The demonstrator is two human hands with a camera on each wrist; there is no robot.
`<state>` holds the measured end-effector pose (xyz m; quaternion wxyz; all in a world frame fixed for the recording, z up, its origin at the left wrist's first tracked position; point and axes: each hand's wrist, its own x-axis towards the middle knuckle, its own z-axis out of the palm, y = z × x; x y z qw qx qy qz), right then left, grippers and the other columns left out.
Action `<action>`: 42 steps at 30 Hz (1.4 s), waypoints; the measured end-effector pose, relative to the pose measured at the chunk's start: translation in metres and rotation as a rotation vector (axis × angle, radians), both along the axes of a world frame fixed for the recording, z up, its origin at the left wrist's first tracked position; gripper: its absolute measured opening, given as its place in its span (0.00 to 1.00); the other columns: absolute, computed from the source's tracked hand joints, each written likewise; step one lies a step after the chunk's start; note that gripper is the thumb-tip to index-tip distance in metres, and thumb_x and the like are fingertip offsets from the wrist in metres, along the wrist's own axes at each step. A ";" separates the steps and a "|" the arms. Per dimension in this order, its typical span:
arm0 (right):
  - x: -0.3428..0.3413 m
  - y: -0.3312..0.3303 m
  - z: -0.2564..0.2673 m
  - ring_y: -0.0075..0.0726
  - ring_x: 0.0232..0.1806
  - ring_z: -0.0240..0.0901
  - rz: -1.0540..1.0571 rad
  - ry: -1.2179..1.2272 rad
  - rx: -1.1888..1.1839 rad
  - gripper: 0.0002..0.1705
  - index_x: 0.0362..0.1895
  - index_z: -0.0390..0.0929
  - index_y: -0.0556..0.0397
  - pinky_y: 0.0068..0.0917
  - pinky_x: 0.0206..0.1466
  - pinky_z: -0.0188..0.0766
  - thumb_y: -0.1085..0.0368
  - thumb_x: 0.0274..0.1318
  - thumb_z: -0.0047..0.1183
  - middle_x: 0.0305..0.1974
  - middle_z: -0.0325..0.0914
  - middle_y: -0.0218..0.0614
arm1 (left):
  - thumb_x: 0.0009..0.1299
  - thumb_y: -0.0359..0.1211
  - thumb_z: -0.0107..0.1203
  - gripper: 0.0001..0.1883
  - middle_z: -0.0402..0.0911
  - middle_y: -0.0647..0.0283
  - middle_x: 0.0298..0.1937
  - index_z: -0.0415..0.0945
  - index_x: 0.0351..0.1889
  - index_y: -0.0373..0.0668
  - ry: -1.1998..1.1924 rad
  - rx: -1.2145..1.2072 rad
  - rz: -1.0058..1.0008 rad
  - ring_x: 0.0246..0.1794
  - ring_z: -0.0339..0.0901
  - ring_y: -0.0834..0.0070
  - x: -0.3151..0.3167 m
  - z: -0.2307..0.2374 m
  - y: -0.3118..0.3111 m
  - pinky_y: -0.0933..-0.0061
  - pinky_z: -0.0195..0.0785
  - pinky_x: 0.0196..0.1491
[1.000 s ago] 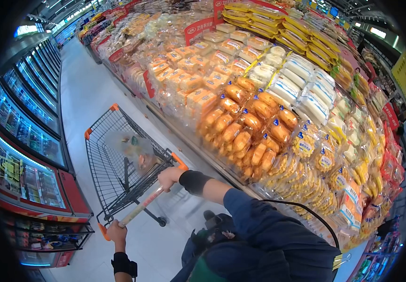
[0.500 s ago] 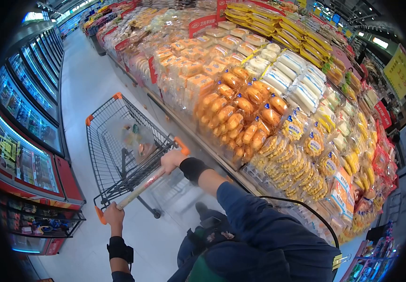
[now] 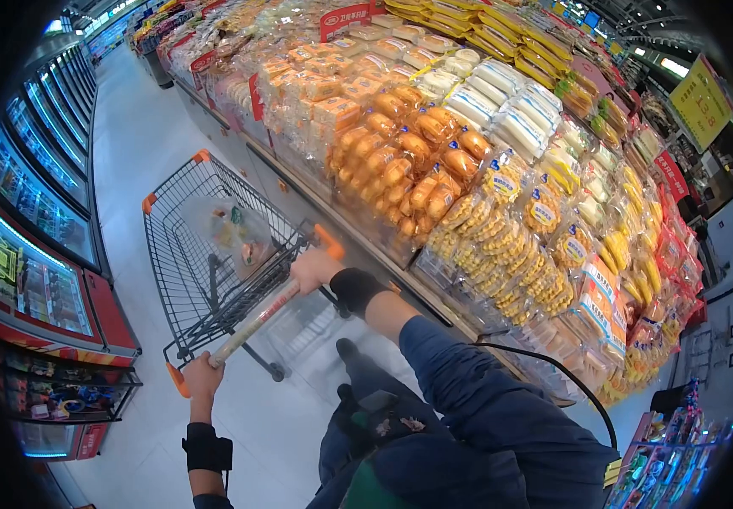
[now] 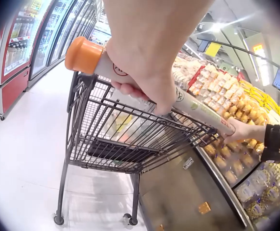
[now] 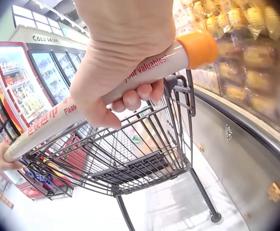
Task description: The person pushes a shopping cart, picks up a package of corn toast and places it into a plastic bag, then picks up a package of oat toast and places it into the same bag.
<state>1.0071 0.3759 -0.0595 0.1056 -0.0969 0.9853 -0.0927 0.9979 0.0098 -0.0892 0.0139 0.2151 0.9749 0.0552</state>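
A wire shopping cart (image 3: 181, 280) with orange corner caps stands in front of the person. My left hand (image 3: 202, 376) grips the left end of its pale handle bar (image 3: 254, 324), beside the orange end cap (image 4: 83, 54). Near the other end, my right hand (image 3: 315, 270) is wrapped round the same bar, with curled fingertips showing under it in the right wrist view. Printed red lettering runs along the handle there. Inside the basket lies a clear plastic bag (image 3: 239, 237) with several items in it, their kind blurred by the plastic.
Along the right runs a long display of packaged breads (image 3: 400, 161), its base panel (image 3: 298, 191) close to the cart's side. Glass-door drink coolers (image 3: 31, 263) line the left, with a low snack rack (image 3: 61, 390) nearby. A pale floor aisle (image 3: 129, 110) stretches ahead between them.
The bread display and coolers have shifted slightly in the head view as the person and cart move along the aisle. Both hands keep their hold on the handle bar.
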 end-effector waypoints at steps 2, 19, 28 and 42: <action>0.012 -0.001 0.000 0.47 0.29 0.76 0.001 0.022 0.012 0.13 0.23 0.81 0.46 0.40 0.31 0.72 0.57 0.27 0.54 0.23 0.78 0.39 | 0.52 0.40 0.55 0.11 0.75 0.54 0.18 0.72 0.21 0.41 -0.064 0.010 -0.039 0.24 0.75 0.55 0.005 0.003 0.001 0.58 0.67 0.28; 0.090 0.012 -0.009 0.45 0.24 0.75 -0.093 0.195 0.077 0.11 0.19 0.80 0.48 0.39 0.24 0.71 0.59 0.24 0.55 0.19 0.76 0.37 | 0.56 0.51 0.53 0.22 0.75 0.50 0.19 0.73 0.27 0.39 -0.084 0.000 -0.205 0.23 0.75 0.52 0.070 0.013 0.067 0.57 0.68 0.28; 0.129 0.026 -0.006 0.45 0.26 0.75 -0.057 0.179 0.031 0.09 0.18 0.80 0.49 0.35 0.32 0.72 0.60 0.26 0.55 0.20 0.76 0.39 | 0.57 0.56 0.52 0.26 0.75 0.48 0.20 0.74 0.28 0.37 -0.131 -0.007 -0.186 0.25 0.75 0.49 0.108 0.016 0.082 0.55 0.68 0.31; 0.188 0.062 -0.018 0.45 0.23 0.74 0.002 0.264 -0.031 0.09 0.16 0.78 0.49 0.37 0.29 0.70 0.61 0.21 0.56 0.18 0.75 0.38 | 0.62 0.48 0.49 0.21 0.72 0.48 0.15 0.69 0.22 0.37 -0.146 0.050 -0.237 0.20 0.73 0.49 0.170 0.011 0.112 0.55 0.64 0.24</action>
